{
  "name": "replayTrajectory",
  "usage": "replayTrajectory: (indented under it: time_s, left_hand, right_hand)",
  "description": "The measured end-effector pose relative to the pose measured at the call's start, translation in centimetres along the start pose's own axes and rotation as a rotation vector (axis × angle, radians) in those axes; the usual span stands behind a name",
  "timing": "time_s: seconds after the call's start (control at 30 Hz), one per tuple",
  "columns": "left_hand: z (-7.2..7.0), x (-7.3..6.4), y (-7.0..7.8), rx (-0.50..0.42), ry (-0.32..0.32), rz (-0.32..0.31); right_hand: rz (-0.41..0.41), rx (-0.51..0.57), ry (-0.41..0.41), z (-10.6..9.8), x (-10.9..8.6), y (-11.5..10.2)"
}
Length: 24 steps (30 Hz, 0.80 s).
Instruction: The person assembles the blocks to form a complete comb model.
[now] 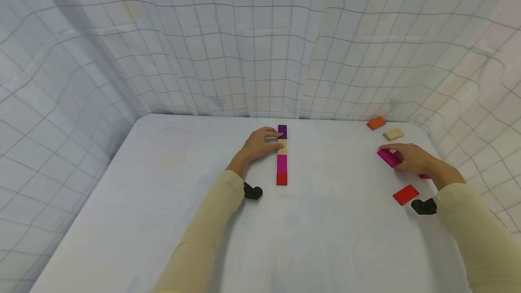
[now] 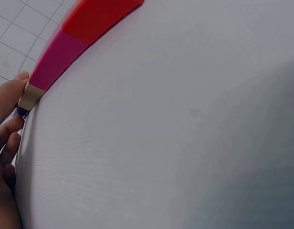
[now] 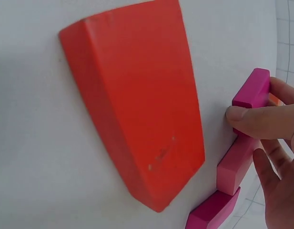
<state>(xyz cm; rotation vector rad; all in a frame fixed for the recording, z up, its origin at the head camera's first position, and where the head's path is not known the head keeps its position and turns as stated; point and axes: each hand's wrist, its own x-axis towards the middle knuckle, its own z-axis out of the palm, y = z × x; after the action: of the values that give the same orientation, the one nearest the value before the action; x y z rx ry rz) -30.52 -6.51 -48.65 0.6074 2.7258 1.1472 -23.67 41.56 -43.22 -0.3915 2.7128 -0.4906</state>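
Blocks lie end to end in a row in the head view: a purple block [image 1: 282, 131], a natural wood block [image 1: 282, 147], a magenta block [image 1: 282, 163] and a red block [image 1: 281, 179] nearest me. My left hand [image 1: 258, 144] is at the row's left side, thumb by the wood block and forefinger by the purple one, fingers extended. On the right, my right hand [image 1: 409, 158] pinches another magenta block [image 1: 388, 157] between thumb and fingers. In the right wrist view a pink block [image 3: 236, 164] and a further magenta block [image 3: 212, 211] lie below that hand.
Beyond the right hand lie an orange block [image 1: 376, 123] and a natural wood block [image 1: 393, 134]. A loose red block [image 1: 405, 195] is nearer me, close to the right wrist. The white table [image 1: 325, 238] has grid-patterned curtains [image 1: 268, 58] around its back and sides.
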Motion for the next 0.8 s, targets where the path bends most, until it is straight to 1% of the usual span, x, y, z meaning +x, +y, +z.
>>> replayTrajectory:
  time_s: [0.27, 0.47, 0.63, 0.8]
  left_hand:
    - [-0.1, -0.2, 0.3, 0.004, 0.0, -0.005]
    - [0.0, 0.0, 0.2, 0.006, -0.003, -0.001]
    - [-0.1, 0.0, 0.3, 0.009, -0.002, -0.007]
    - [-0.2, 0.0, 0.4, -0.002, -0.005, -0.002]
  right_hand:
    - [0.01, 0.005, 0.031, 0.0, 0.0, 0.0]
    - [0.024, 0.064, 0.043, -0.3, 0.1, -0.1]
    - [0.021, 0.098, 0.071, -0.4, 0.3, -1.0]
    - [0.007, 0.118, 0.099, -0.4, 0.4, -2.4]
